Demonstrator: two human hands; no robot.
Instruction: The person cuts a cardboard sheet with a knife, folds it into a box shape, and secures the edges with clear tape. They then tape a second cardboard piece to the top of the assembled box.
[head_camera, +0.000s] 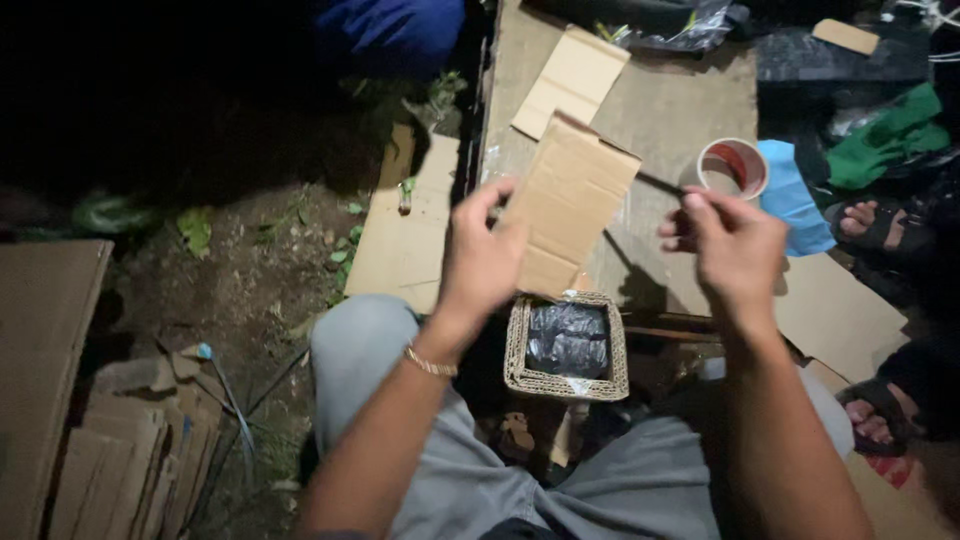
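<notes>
my left hand (483, 255) pinches the flap (570, 200) upright so the box (566, 347) stays open; right hand (735, 245) pinches a thin dark stick (660, 184), tape roll (733, 167) near on bench (670, 105).

Count around the open cardboard box (567, 345): 1 box, 2 dark foil-wrapped packs (567, 338) inside. Above it: 2 hands, 1 cardboard flap piece (570, 205), 1 tape roll (733, 167). Right of it: 3 sandalled feet (872, 222).
</notes>
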